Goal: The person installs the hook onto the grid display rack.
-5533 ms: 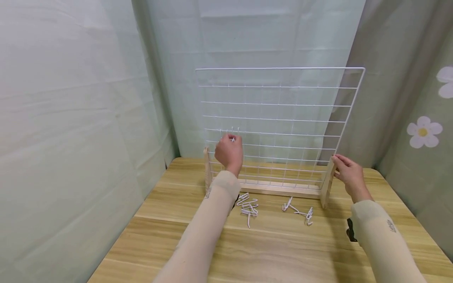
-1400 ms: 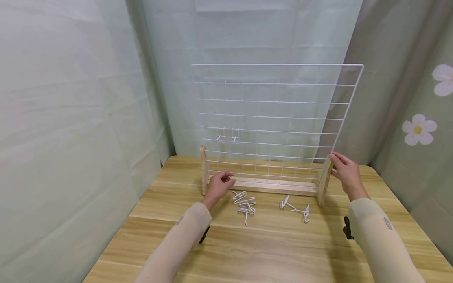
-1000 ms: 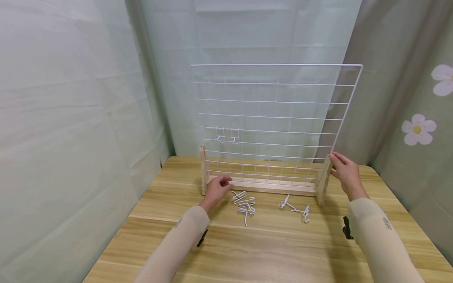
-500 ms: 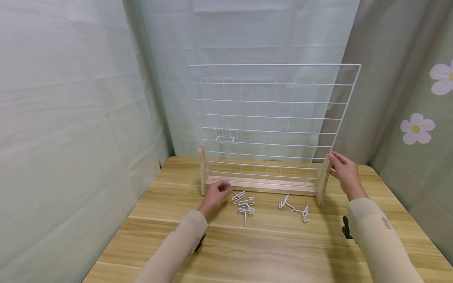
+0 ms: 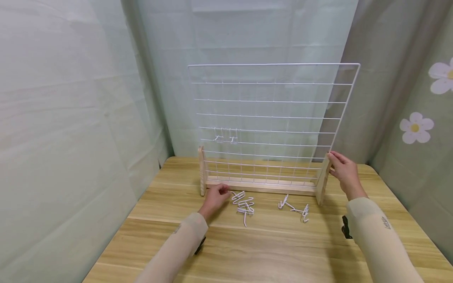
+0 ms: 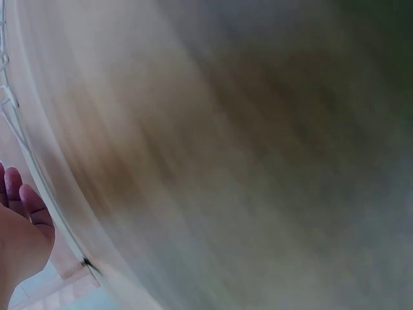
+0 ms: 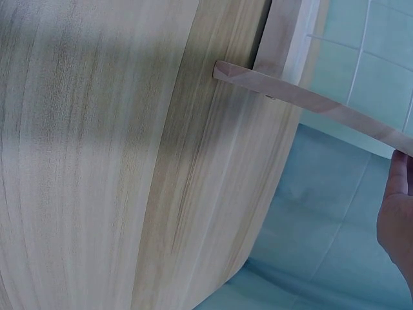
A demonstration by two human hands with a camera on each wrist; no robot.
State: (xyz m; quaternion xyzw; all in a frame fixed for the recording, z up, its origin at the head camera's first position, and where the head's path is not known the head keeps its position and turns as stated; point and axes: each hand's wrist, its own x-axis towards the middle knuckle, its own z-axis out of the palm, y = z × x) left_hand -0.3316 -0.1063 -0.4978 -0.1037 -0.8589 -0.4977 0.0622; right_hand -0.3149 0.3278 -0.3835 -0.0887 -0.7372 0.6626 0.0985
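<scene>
Reaching over the wood-grain table (image 5: pixel 269 251) with the left hand (image 5: pixel 216 197), bending its fingers loosely and holding thumb and forefinger narrowly apart right beside the free end of the nearest white wire hook (image 5: pixel 238 196). Not being able to tell about contact or a pinch there, with fingertips too small in the head view and hand partly cut off in the left wrist view. Gripping the top of the right wooden upright (image 5: pixel 323 182) between thumb and fingers of the right hand (image 5: pixel 346 175). Facing a white wire grid panel (image 5: pixel 271 130) standing between that upright and the left wooden upright (image 5: pixel 202 171), above a wooden base bar (image 5: pixel 269 188). Seeing a first hanging hook (image 5: pixel 219 136) and, just to the right, a second hanging hook (image 5: pixel 233 138), both on one horizontal wire at the panel's left side. Seeing the nearest hook bunched before the base bar with a middle hook (image 5: pixel 245 203) and a lower hook (image 5: pixel 245 212). Noticing two more loose hooks farther right, a left-lying one (image 5: pixel 283 203) and a right-lying one (image 5: pixel 305 213), well apart from the left hand. Wearing cream sleeves (image 5: pixel 383 239), with a black fitting (image 5: pixel 347 227) below the right cuff. Looking toward a pale green curtain (image 5: pixel 262 31) and, at far right, a white flower (image 5: pixel 416 128) with a yellow centre.
</scene>
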